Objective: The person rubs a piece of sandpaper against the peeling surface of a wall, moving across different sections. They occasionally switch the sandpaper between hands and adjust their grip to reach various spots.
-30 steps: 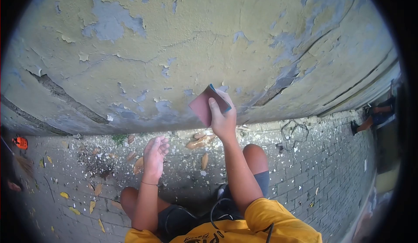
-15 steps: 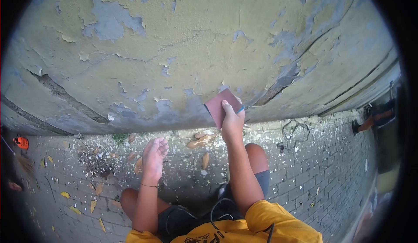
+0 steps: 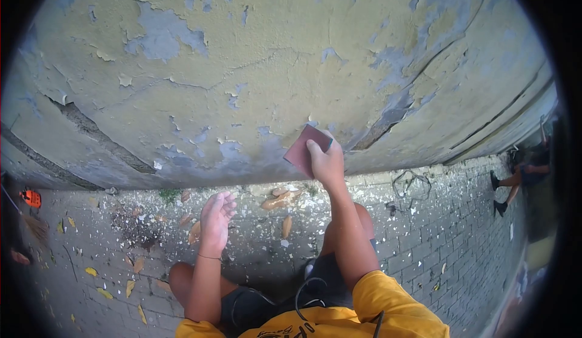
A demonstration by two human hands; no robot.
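Observation:
Against the lower part of the peeling yellow wall (image 3: 273, 83), my right hand (image 3: 327, 163) grips a reddish-brown sheet of sandpaper (image 3: 301, 152), with the thumb lying across its face. Bluish-grey patches and cracks show where paint has flaked from the wall. Below and left of the sheet, my left hand (image 3: 217, 218) hangs over the paving, palm partly up with loosely curled fingers, and nothing shows in it.
Grey paving (image 3: 424, 235) is strewn with paint flakes and dry leaves. A wire coil (image 3: 411, 185) lies by the wall base. At far left are an orange object (image 3: 30, 198) and a broom (image 3: 36, 228). Another person (image 3: 526, 169) is at far right.
My right hand and the sandpaper have turned and shifted slightly along the wall. More of the other person's legs shows at the right. My left hand is nearly unchanged.

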